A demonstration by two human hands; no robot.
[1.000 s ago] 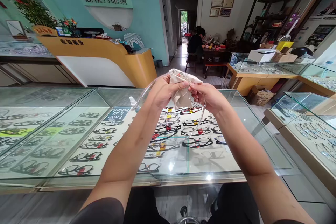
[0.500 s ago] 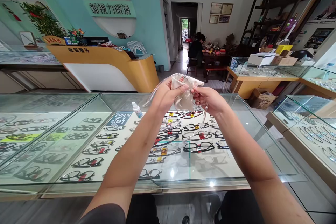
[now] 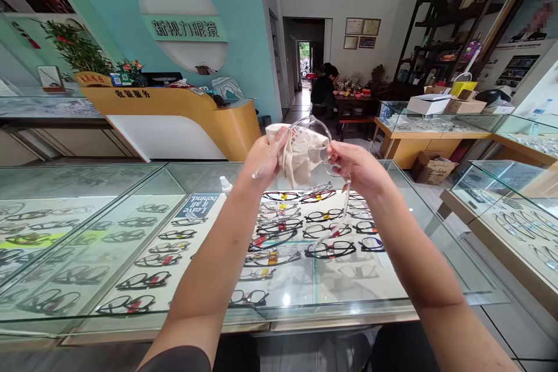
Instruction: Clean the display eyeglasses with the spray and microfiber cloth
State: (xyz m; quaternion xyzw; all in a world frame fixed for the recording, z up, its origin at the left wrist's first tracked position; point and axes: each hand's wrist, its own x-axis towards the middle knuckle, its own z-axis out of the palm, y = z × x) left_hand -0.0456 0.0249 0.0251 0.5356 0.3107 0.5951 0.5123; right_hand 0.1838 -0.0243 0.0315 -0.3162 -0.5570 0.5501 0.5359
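Above the glass counter, my left hand point(image 3: 265, 161) is closed on a cream cloth point(image 3: 299, 157) with printed lettering, bunched beside its fingers. My right hand point(image 3: 352, 164) pinches the clear-framed glasses point(image 3: 321, 123) at their right side. One clear lens rim shows over the cloth; a transparent temple reaches left across my left hand, and the other hangs down below my right hand. Part of the frame is hidden by the cloth and fingers.
Rows of glasses point(image 3: 330, 249) lie inside the glass display counter point(image 3: 349, 305) below my hands. A small white spray bottle point(image 3: 225, 185) stands beyond my left forearm. Another display case point(image 3: 501, 215) is at the right. A person point(image 3: 323, 93) sits at a far table.
The cloth has shifted left with my left hand and unfolded somewhat. More of the clear rim and temples shows. The view has tilted slightly upward.
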